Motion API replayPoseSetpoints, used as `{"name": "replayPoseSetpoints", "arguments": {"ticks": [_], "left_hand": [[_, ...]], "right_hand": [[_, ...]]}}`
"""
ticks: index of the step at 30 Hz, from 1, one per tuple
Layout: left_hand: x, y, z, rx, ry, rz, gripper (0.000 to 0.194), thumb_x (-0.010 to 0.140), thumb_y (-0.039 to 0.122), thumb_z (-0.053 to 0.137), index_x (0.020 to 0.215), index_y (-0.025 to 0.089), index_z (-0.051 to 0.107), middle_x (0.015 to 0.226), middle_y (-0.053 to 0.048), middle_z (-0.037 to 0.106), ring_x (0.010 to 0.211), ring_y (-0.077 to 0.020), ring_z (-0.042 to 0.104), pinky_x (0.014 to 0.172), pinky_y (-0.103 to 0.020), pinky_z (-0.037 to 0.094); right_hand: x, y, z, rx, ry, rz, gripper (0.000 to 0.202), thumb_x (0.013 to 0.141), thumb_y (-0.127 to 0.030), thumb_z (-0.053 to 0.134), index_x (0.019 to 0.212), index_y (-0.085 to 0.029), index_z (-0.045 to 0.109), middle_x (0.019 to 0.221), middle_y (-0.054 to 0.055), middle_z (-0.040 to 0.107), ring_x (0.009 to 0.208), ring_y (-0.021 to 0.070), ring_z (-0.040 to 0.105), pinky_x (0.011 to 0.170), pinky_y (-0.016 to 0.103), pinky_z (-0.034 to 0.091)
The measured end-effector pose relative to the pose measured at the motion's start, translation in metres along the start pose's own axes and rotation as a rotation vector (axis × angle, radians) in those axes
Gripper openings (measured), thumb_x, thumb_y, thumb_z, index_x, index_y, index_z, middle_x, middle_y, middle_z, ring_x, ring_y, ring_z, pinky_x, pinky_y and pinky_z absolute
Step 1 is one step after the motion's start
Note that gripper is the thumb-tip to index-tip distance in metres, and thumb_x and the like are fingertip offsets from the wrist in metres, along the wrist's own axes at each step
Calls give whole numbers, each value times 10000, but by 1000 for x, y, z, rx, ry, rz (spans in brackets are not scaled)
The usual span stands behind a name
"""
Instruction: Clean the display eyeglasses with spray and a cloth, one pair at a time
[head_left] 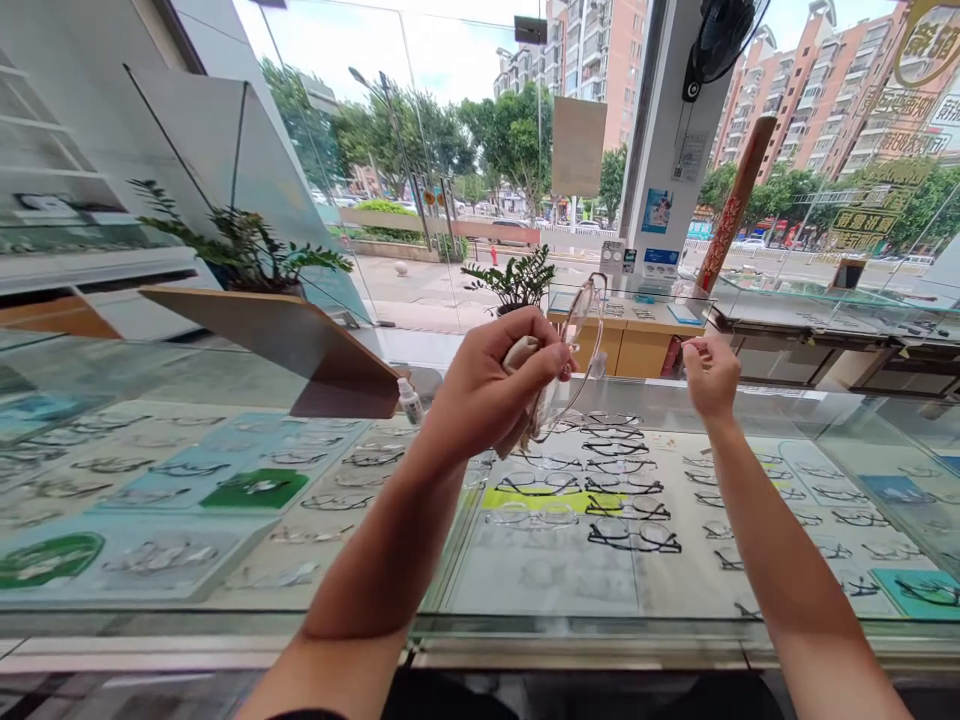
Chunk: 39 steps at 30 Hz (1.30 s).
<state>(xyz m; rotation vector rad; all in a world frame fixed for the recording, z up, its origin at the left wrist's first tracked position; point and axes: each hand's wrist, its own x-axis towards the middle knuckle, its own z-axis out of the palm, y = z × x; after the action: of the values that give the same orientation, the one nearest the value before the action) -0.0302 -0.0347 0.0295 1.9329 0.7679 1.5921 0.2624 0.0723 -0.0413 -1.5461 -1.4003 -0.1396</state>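
My left hand [491, 375] is raised over the glass display counter [540, 620], fingers closed round a pair of eyeglasses [583, 312] with thin, light-coloured rims. The glasses are held tilted, one lens above the other. Something pale [519, 353], perhaps cloth, is bunched in the same hand. To the right, my right hand [711, 375] hovers above the counter, apart from the glasses. Its fingers are pinched together; anything between them is too small to make out. Below both hands, rows of eyeglasses [634, 537] lie under the glass.
A slanted brown board [300, 345] stands on the counter at left, with a small white spray bottle [409, 400] beside it. Potted plants [517, 280] stand by the window. Further off are a wooden cabinet [637, 345] and another glass counter [817, 310].
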Motion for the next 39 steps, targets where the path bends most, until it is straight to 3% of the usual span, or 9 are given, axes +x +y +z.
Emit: {"name": "replayPoseSetpoints", "arguments": {"ticks": [1,3,5,8,12,19,32,35,39], "left_hand": [[0,3,2,12,41,19,172,849,292,684,734,204,591,719,3,700,672,-126,628,648,-260,503],[0,8,7,41,115,45,177,854,303,679,738,209,584,720,6,692,674,-126,615,637,-256,494],[0,11,15,59,167,52,194,875,332,662,749,215,572,715,8,676,656,-123,597,607,-252,477],[0,11,24,63,198,68,235,903,383,650,760,221,558,697,6,650,647,-127,591,580,-248,464],[-1,8,29,67,179,82,255,909,408,665,767,216,576,688,2,640,645,-126,581,574,-246,457],[4,-3,38,-20,154,11,228,901,369,683,755,218,593,644,23,595,535,-97,470,484,-232,383],[13,-9,26,-21,110,60,149,799,328,728,767,206,648,784,-12,698,697,-131,597,612,-253,475],[15,-14,22,51,231,44,126,823,327,700,776,217,661,722,0,664,627,-120,534,545,-248,417],[17,-18,16,115,238,22,131,828,322,704,755,217,672,648,17,602,580,-108,479,516,-246,381]], "right_hand": [[-6,-28,-8,206,39,-138,229,932,-323,502,867,-198,683,918,77,726,882,211,649,857,359,543],[-22,-79,-34,519,-92,-350,233,934,-380,582,791,-216,667,765,20,667,729,173,595,734,333,516],[-40,-117,-64,642,-327,-406,313,975,-432,599,759,-215,662,676,-7,599,639,141,535,652,310,471],[-59,-142,-96,666,-526,-409,364,989,-523,616,838,-203,702,724,5,640,658,132,557,622,293,460],[-65,-138,-98,563,-554,-355,385,939,-577,693,946,-195,741,755,5,690,640,121,554,587,281,436],[-56,-133,-81,726,-495,-274,381,891,-569,757,869,-190,720,749,8,681,657,132,582,595,301,453],[-55,-139,-74,782,-452,-255,400,874,-583,766,801,-199,681,656,-19,616,582,110,546,555,287,467],[-54,-132,-75,702,-327,-248,319,916,-514,737,826,-212,686,641,-21,609,549,117,544,535,296,461],[-51,-121,-72,473,80,-232,214,993,-427,641,929,-232,701,672,7,645,574,162,587,589,349,487]]}}
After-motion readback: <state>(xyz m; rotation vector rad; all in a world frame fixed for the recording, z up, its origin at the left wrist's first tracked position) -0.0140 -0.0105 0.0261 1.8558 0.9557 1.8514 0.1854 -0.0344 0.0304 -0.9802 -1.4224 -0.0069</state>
